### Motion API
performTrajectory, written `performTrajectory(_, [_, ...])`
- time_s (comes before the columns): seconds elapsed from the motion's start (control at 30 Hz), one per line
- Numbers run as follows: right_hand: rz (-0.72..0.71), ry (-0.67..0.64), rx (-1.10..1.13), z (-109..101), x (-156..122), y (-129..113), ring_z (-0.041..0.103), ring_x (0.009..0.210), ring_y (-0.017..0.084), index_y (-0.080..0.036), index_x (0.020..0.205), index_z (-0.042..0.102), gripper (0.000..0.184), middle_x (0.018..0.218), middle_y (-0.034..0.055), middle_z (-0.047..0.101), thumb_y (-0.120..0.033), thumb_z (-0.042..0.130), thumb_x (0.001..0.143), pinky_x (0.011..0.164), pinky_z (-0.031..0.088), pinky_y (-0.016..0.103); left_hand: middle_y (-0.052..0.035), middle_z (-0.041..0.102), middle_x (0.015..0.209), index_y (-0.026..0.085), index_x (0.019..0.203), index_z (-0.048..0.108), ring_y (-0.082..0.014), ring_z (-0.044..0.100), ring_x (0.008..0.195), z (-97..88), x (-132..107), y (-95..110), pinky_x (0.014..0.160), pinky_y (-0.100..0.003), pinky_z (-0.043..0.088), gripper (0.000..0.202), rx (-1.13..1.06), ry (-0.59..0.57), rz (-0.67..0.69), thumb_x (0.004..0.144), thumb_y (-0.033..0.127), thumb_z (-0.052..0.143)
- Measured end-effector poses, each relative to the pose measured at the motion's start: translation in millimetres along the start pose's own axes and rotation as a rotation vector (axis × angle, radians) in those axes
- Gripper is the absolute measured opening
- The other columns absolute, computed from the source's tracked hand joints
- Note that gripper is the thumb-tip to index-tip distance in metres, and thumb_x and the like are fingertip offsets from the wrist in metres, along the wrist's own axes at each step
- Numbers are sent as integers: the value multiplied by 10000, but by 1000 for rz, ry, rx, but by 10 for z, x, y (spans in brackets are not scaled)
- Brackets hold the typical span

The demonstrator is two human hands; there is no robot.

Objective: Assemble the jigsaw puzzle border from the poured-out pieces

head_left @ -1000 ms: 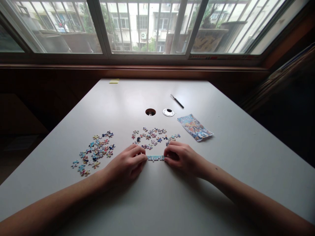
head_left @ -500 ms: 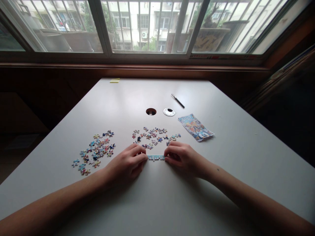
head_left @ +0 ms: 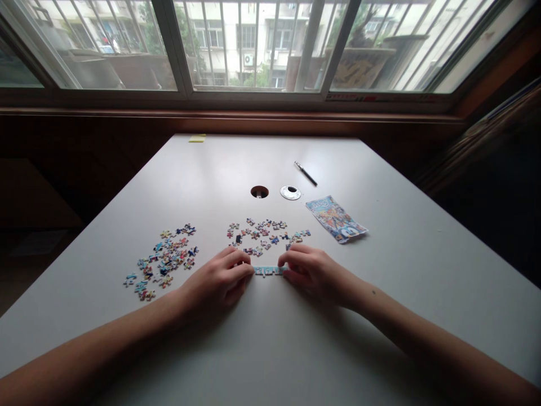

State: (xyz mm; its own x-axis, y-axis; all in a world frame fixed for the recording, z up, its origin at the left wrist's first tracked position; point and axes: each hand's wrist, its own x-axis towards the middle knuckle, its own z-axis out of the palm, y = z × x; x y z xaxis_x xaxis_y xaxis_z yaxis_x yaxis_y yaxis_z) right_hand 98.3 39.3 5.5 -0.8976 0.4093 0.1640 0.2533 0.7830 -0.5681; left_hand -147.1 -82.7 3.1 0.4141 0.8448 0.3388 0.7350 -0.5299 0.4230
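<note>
A short row of joined light-blue jigsaw puzzle pieces lies flat on the table between my hands. My left hand is closed at the row's left end, its fingertips on the strip. At the right end my right hand pinches the strip, with the index finger a little raised over its upper edge. Fingers hide both ends of the row. Just beyond the hands lies a loose group of puzzle pieces. A larger heap of pieces spreads beside my left forearm.
A picture sheet with colourful print lies to the right. Farther back are a pen, a silver ring-shaped cover and a round hole in the white table. A yellow sticky note is at the far edge.
My right hand's index finger has shifted slightly left along the row of pieces. The left hand and the loose pieces look the same.
</note>
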Motion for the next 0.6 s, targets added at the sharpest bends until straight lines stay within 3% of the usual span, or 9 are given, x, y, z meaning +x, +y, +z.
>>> performTrajectory(0.37, [-137,-120,-258,-115,-32,-81,479,694,134,-204,1012,668,203,847,51,561,-194,471,965,636,372,270,-86,594,988,186,994,650,-191,537,914,-23,1,15,793,-328,495,202,-16,22,-12,898,90,500])
performTrajectory(0.6, [-235,-36,-220,-17,-21,93,436,673,128,-193,979,667,189,784,32,540,-200,480,956,618,354,256,-85,604,987,170,992,613,-210,536,947,-11,0,-5,840,-351,493,191,-19,81,-85,838,83,541])
